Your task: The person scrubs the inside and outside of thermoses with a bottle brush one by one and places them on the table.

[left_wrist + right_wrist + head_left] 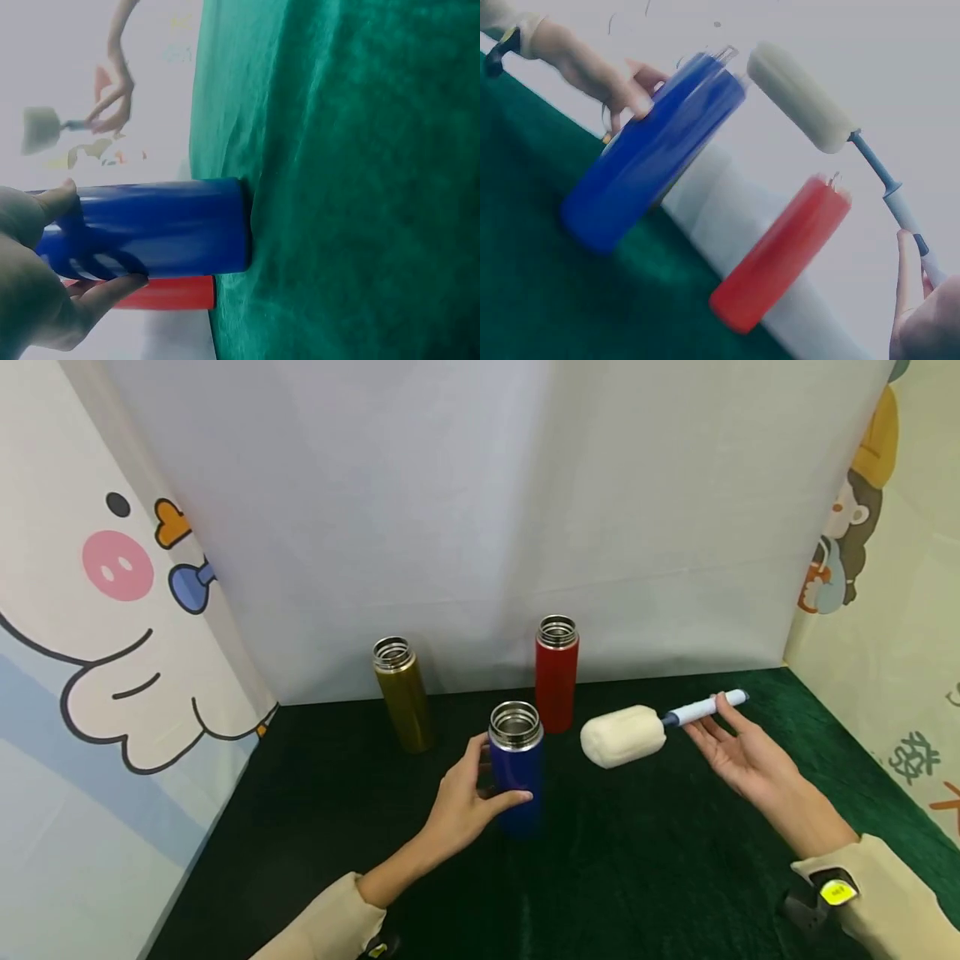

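Note:
A blue bottle (519, 777) without a lid stands upright on the green cloth, its steel mouth facing up. My left hand (463, 797) grips its side, thumb in front and fingers behind; in the left wrist view the bottle's base (225, 225) meets the cloth. Off to the right, my right hand (738, 752) pinches the white handle of a bottle brush (626, 737) with a thick cream sponge head. The brush is held in the air, roughly level, its head pointing left toward the blue bottle and apart from it.
Behind the blue bottle stands a red bottle (557, 685), also open at the top. A gold-green bottle (405, 706) stands farther left. A pale curtain (450, 527) closes off the back, and printed cloth walls (60, 710) flank the green tabletop (637, 877).

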`<action>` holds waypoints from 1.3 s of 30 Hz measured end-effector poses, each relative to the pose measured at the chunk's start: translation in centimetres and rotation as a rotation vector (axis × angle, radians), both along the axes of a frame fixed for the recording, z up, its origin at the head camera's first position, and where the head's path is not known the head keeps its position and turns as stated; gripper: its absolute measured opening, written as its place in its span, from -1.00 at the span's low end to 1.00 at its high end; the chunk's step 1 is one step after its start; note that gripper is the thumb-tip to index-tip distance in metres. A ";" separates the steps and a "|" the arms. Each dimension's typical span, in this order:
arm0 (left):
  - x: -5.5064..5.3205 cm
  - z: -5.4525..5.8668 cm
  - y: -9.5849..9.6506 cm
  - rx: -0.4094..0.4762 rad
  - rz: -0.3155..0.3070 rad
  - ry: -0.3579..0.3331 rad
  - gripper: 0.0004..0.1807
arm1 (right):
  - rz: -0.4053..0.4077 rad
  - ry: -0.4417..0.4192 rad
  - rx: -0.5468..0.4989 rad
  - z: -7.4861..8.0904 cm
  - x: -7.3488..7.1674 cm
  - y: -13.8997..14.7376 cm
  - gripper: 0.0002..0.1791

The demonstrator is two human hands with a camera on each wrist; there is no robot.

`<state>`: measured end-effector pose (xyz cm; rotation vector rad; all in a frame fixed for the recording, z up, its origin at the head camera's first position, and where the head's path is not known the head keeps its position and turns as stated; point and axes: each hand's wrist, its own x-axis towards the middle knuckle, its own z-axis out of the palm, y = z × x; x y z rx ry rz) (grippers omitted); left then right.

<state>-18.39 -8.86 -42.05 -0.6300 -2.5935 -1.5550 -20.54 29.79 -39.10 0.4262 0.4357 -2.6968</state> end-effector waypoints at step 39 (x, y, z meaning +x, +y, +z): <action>-0.6 -0.5 -0.4 0.057 -0.279 -0.129 -0.01 | -0.247 1.498 1.600 14.1 -0.1 -18.1 -0.48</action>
